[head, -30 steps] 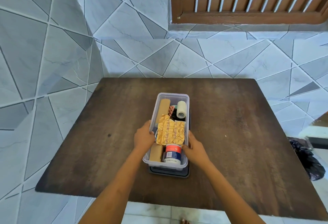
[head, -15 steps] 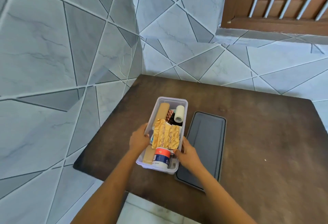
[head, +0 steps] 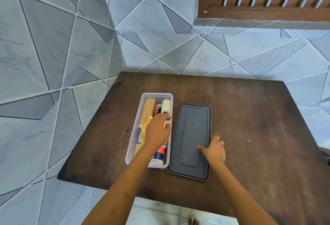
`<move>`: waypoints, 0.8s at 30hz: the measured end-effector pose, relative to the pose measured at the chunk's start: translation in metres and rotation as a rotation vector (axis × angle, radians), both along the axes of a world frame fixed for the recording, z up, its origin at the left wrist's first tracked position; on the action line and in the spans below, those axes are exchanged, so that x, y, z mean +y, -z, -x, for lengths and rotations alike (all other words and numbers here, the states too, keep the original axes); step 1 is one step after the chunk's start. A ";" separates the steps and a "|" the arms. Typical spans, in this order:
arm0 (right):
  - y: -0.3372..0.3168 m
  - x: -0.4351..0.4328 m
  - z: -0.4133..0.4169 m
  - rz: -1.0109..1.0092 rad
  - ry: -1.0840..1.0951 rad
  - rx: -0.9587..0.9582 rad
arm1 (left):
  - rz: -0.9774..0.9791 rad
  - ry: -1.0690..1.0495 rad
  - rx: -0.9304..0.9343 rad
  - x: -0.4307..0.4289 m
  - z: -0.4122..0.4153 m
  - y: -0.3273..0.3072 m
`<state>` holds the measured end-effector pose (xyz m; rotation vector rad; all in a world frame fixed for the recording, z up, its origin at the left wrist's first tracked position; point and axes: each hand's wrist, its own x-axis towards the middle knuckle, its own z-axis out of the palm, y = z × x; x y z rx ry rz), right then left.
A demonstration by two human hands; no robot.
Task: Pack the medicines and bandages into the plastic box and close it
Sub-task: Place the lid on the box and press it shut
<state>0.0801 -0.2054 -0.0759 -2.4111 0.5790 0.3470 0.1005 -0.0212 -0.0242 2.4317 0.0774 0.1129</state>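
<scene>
Left hand [head: 157, 132] resting in the plastic box [head: 130, 146], right hand [head: 215, 150] gripping the lid [head: 192, 132].
Left fingers loose on the gold blister packs [head: 147, 119] – tan bandage roll [head: 149, 107], white tape roll [head: 165, 105] and jar [head: 159, 156] packed alongside. Lid lies flat on the bench [head: 250, 114] just right of the box – thumb on top, fingers curled over its right edge.

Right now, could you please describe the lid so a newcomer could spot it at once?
On the dark wooden table, a clear plastic box stands. Just right of it lies the lid: flat, dark grey, held by the right hand.
</scene>
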 end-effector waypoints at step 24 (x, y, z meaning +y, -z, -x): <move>-0.053 0.017 0.016 -0.947 0.112 -0.248 | 0.270 0.053 0.370 -0.058 -0.020 -0.015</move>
